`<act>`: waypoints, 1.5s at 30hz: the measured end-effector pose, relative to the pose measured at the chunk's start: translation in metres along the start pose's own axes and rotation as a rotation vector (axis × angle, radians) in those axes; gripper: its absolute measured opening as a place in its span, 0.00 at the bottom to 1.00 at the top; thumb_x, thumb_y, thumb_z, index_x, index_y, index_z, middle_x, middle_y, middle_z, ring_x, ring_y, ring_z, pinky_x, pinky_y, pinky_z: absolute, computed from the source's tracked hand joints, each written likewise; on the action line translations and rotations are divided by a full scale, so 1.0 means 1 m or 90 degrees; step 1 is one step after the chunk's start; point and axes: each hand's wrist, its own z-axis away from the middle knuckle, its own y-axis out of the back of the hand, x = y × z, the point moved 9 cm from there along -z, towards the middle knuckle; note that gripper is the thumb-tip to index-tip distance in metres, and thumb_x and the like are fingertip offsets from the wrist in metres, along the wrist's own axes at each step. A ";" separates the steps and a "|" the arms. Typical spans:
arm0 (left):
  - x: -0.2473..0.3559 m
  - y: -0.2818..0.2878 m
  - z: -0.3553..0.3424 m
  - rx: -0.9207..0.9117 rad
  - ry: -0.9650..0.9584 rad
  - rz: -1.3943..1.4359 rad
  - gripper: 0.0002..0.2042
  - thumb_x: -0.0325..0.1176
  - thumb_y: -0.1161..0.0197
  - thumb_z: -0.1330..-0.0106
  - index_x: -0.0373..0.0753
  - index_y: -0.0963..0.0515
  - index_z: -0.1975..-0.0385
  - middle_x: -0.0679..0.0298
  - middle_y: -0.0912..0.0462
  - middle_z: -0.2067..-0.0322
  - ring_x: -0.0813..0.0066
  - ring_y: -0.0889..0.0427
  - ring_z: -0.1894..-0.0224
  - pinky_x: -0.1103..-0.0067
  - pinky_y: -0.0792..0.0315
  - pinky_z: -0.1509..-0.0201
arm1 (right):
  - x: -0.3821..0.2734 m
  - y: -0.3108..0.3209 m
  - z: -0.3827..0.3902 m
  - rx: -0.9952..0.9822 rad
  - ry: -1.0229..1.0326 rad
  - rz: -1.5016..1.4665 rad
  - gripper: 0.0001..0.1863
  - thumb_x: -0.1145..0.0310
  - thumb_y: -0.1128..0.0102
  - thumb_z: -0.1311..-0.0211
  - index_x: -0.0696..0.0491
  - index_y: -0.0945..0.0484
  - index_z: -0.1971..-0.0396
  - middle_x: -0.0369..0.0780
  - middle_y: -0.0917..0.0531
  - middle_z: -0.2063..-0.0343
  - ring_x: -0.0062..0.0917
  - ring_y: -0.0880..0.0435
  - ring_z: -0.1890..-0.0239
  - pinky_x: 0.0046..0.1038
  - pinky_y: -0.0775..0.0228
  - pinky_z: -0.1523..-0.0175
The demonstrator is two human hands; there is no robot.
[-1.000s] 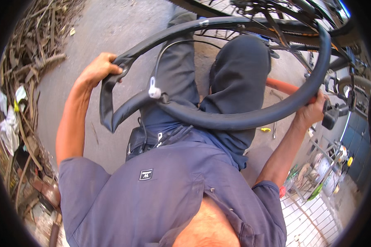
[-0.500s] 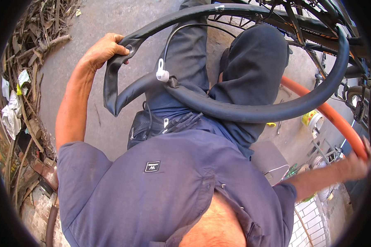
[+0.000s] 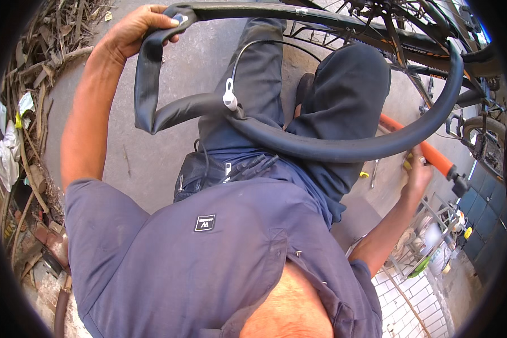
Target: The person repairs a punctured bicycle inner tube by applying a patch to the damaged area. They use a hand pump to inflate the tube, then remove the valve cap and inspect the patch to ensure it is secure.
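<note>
- Up at top left, got L hand (image 3: 136,29) pinching the black inner tube (image 3: 343,147) thumb-and-fingers at a round patch (image 3: 180,20).
- Loop strung over the lap, running up toward the bike (image 3: 417,50); can't tell how it passes in there.
- Fat along the lap stretch, limp & creased below L hand.
- White clip (image 3: 229,97) up against the tube mid-lap, w/ thin black hose (image 3: 259,41) leading off behind the knee (image 3: 352,84).
- Over on the right, R hand (image 3: 418,172) curled by the orange cylinder (image 3: 438,160), prob a pump; can't tell if gripping or just touching.
- Just changed: R hand back in from way out by the right rim, L hand lifted higher w/ its end of tube.
- Prob means the push-in half of a stroke, IMO, w/ air going in via the hose; creased bit looks far from full tho.
</note>
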 end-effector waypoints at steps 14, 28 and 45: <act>-0.010 0.030 -0.036 0.047 -0.036 0.119 0.09 0.26 0.39 0.41 0.29 0.26 0.65 0.57 0.20 0.72 0.73 0.17 0.71 0.84 0.22 0.68 | -0.154 -0.152 0.191 -0.368 0.580 0.046 0.08 0.73 0.37 0.48 0.56 0.27 0.80 0.42 0.25 0.84 0.35 0.24 0.82 0.32 0.33 0.75; 0.000 0.007 -0.022 0.059 0.004 0.201 0.07 0.25 0.39 0.42 0.31 0.27 0.66 0.58 0.20 0.73 0.74 0.18 0.73 0.84 0.23 0.69 | -0.131 -0.309 0.165 -0.476 0.566 0.461 0.22 0.50 0.39 0.46 0.56 0.21 0.69 0.47 0.18 0.70 0.41 0.19 0.64 0.36 0.28 0.59; -0.082 0.064 -0.067 0.151 0.163 0.327 0.09 0.21 0.44 0.42 0.23 0.31 0.64 0.52 0.21 0.71 0.72 0.18 0.73 0.85 0.19 0.74 | -0.144 -0.128 0.181 -0.810 0.717 0.480 0.02 0.74 0.45 0.57 0.56 0.27 0.82 0.42 0.27 0.84 0.38 0.24 0.77 0.36 0.32 0.72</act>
